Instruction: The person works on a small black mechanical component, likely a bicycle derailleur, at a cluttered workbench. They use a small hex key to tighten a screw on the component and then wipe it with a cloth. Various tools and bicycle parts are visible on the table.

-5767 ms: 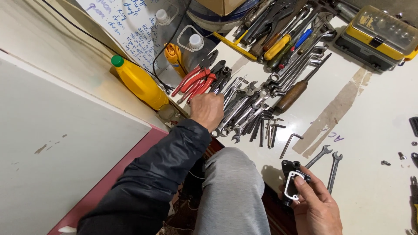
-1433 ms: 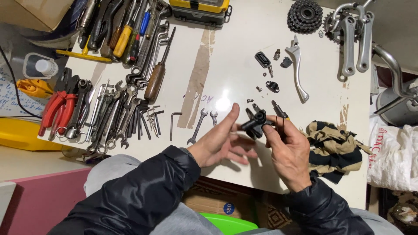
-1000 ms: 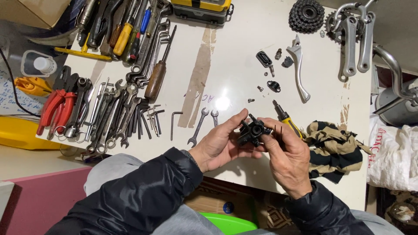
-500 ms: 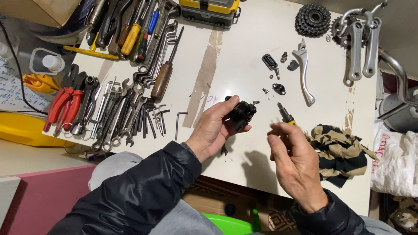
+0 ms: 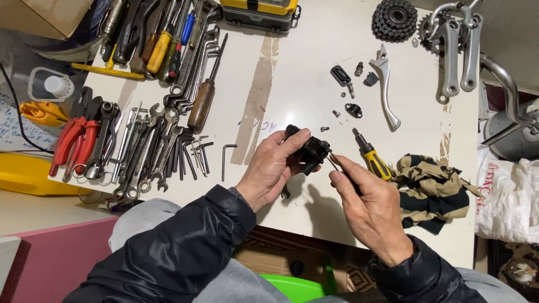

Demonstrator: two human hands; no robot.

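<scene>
Left hand (image 5: 275, 168): I am wrapping my fingers (image 5: 295, 140) over the top of the small black part (image 5: 307, 152), thumb underneath, clamping it above the table near the middle of the frame.
Right hand (image 5: 368, 205): I am pinching a thin metal tool (image 5: 333, 163) between thumb and forefinger, the other fingers curled in; its tip is touching the black part's right side.
Why held so: I judge I am keeping the part raised and turned toward the right hand so the tool can reach into it.
Part versus fingers: it is sitting inside the left grip, sticking out to the right, just beside my right fingertips.
Close by: a yellow-handled screwdriver (image 5: 370, 158) is lying just right of my hands, a striped rag (image 5: 432, 191) beyond it.
Upper middle: small black pieces and screws (image 5: 345, 92) are lying beside a silver lever (image 5: 386, 84).
Left of frame: wrenches (image 5: 151, 151), red-handled pliers (image 5: 73, 143), a lone hex key (image 5: 225, 160).
Upper right: a cog cluster (image 5: 396, 19) and crank arms (image 5: 457, 47).
Table (image 5: 292, 67): white, with tape strips.
</scene>
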